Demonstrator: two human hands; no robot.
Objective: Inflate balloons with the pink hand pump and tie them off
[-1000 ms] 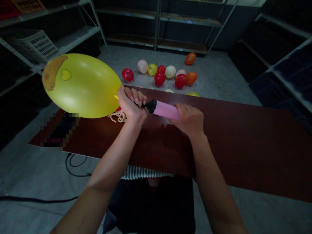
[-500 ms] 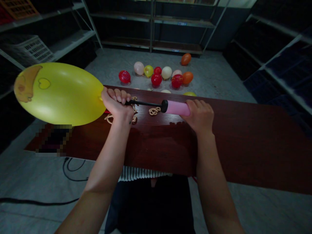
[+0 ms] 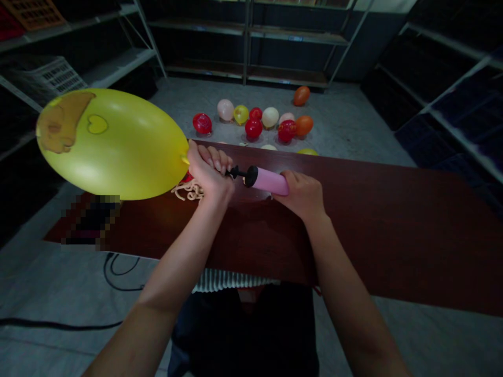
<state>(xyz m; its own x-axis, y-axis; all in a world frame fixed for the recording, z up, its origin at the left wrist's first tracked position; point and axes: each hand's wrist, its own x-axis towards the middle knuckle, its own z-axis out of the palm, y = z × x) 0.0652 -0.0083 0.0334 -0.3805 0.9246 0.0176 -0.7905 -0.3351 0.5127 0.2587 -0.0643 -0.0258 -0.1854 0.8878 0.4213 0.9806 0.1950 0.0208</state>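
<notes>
A large inflated yellow balloon (image 3: 121,152) with a printed brown shape and a heart extends to the left from my left hand (image 3: 210,170). That hand is closed around the balloon's neck and the black end of a balloon pump, which it mostly hides. My right hand (image 3: 301,191) wraps around the far end of the pump's pink barrel (image 3: 271,180). Between the hands, a short length of black rod shows beside the pump's black collar. Both hands are above the dark red-brown table (image 3: 373,225). Pale tan cords (image 3: 192,191) lie tangled on it below my left hand.
Red, white, pink, yellow and orange balloons (image 3: 253,127) lie on the grey floor beyond the table. Shelving racks (image 3: 245,47) line the back and sides. A pixelated dark patch (image 3: 92,220) covers the table's left end; a black cable (image 3: 58,325) runs along the floor.
My hands have come closer together, and much less of the pump's black rod shows. The balloon and left hand have moved right; the right hand and pink barrel have moved left.
</notes>
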